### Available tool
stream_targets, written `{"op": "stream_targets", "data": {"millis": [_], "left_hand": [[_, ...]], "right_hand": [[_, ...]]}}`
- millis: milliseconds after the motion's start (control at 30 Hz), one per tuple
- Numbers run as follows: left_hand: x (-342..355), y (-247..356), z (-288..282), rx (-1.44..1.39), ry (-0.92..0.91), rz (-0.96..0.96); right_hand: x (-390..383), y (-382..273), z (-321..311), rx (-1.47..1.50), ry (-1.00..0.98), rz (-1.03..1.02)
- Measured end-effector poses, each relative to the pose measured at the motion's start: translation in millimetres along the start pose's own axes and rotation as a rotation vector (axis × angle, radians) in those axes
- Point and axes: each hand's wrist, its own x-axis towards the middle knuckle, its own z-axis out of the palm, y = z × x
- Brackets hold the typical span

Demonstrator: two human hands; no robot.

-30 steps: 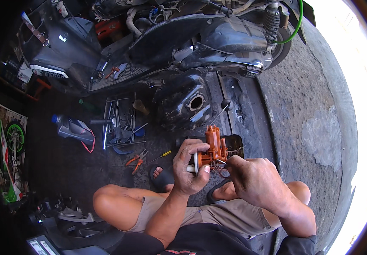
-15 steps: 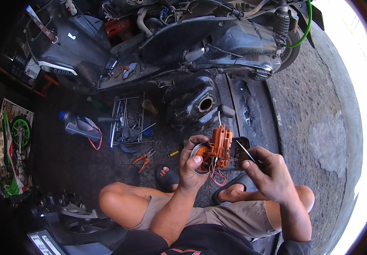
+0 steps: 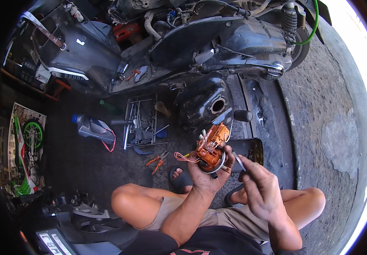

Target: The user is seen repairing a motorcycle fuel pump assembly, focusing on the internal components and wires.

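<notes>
An orange fuel pump assembly [image 3: 212, 146] rests in my left hand [image 3: 204, 180], the fingers wrapped around its round flange. Pale pink wires [image 3: 184, 157] loop out of it to the left. From its far side a thin wire arm leads up to a dark float [image 3: 243, 115]. My right hand [image 3: 262, 189] pinches a slim, flat metal tool [image 3: 238, 161], its tip close to the flange and my left fingertips. Whether the tip touches the pump I cannot tell. Just beyond stands a black fuel tank [image 3: 192, 100] with a round opening.
A partly stripped scooter [image 3: 243, 42] spans the far side. Beneath my hands lies a dark tray [image 3: 257, 148]. Toward the left are orange-handled pliers [image 3: 158, 161], a rack of tools [image 3: 143, 127] and a grey bottle [image 3: 92, 129]. A yellow-handled screwdriver [image 3: 187, 155] is partly hidden.
My left hand has turned the pump over, so its flange now faces lower right and its wires hang left. The right hand has come lower and slightly left, still with the metal tool.
</notes>
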Motion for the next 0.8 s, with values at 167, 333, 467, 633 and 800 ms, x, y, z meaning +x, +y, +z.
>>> {"op": "stream_targets", "data": {"millis": [167,333,467,633,800], "left_hand": [[-2.3,-3.4,6.5,0.013,-0.099,-0.032],[-12.9,-5.7,12.7,-0.001,-0.103,-0.074],[-14.4,-8.4,15.5,0.101,-0.02,-0.029],[-18.4,-10.5,18.0,0.153,-0.011,0.043],[-14.1,-1.3,8.0,0.147,-0.078,-0.013]], "right_hand": [[2.7,-5.1,12.6,-0.058,-0.019,-0.053],[9.1,-12.7,9.7,-0.157,-0.049,-0.102],[12.2,-15.8,3.7,-0.222,-0.053,-0.11],[12.3,-20.5,-2.9,-0.247,-0.051,-0.09],[13.1,-23.6,-11.0,-0.251,-0.089,-0.075]]}}
